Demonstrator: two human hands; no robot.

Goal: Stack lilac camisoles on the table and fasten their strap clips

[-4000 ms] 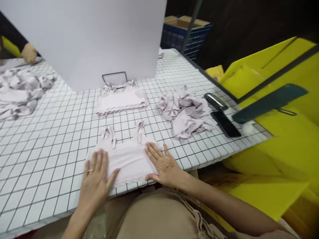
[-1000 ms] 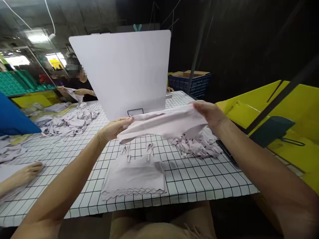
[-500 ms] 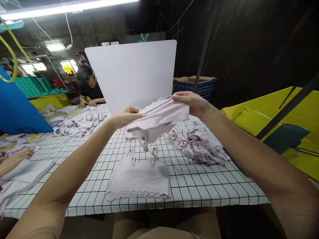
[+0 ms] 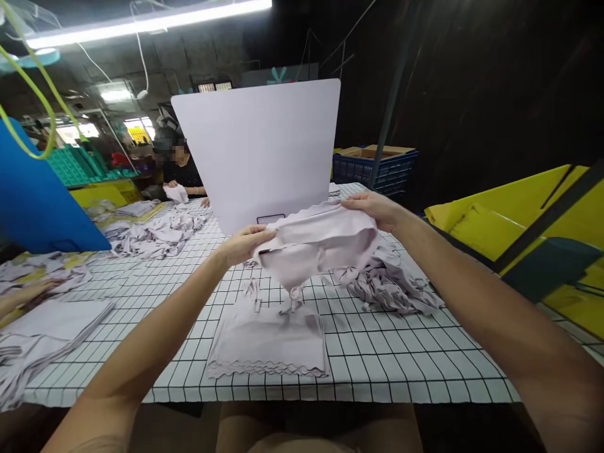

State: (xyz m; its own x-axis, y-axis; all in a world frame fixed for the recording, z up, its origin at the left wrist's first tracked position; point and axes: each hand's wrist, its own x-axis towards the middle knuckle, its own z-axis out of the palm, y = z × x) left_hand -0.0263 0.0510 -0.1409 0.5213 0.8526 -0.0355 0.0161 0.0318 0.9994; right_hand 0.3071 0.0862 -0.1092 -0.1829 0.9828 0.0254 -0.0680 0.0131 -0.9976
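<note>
A pale lilac camisole (image 4: 318, 236) is stretched between my two hands above the table, wavy edge up, its lower part hanging down. My left hand (image 4: 248, 244) pinches it at one end, and my right hand (image 4: 372, 209) grips the opposite upper corner. Below, a neat stack of folded camisoles (image 4: 268, 343) lies near the table's front edge, wavy hems toward me and thin straps pointing away. To the right of the stack is a loose heap of crumpled lilac garments (image 4: 394, 286).
A white board (image 4: 264, 145) stands upright behind the camisole, and a blue panel (image 4: 42, 195) at left. Another person's hand (image 4: 28, 296) is beside a folded stack (image 4: 61, 324). Across the grid-patterned table (image 4: 377, 371) sits a co-worker (image 4: 182, 173). Blue crates (image 4: 372, 170) stand beyond.
My hands, still holding the camisole, have moved slightly right and lower in view. The cloth has opened wider and hangs fuller. The far co-worker has lifted a piece of cloth.
</note>
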